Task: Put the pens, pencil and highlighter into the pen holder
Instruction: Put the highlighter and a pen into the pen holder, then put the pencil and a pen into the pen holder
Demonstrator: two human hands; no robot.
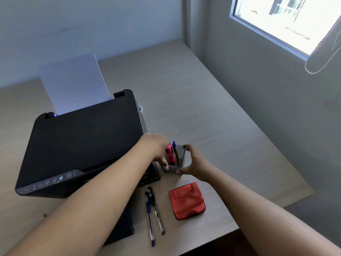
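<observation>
Both our arms reach forward, nearly meeting.
Our left hand points its fingers down; our right hand curls thumb and fingers wide.

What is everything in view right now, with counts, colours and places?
printer: 1, black, left on desk
paper sheet: 1, white, in printer's rear feed
pen holder: 1, dark, by printer's front right corner
highlighter: 1, pink, in pen holder
pencil: 1, brown, blue top, in pen holder
blue pen: 1, lying near desk's front edge
black pen: 1, beside blue pen
plastic item: 1, red, right of pens
desk: 1, light wood
window: 1, bright, upper right
left hand: fingers at holder's left side
right hand: grips holder's right side
</observation>
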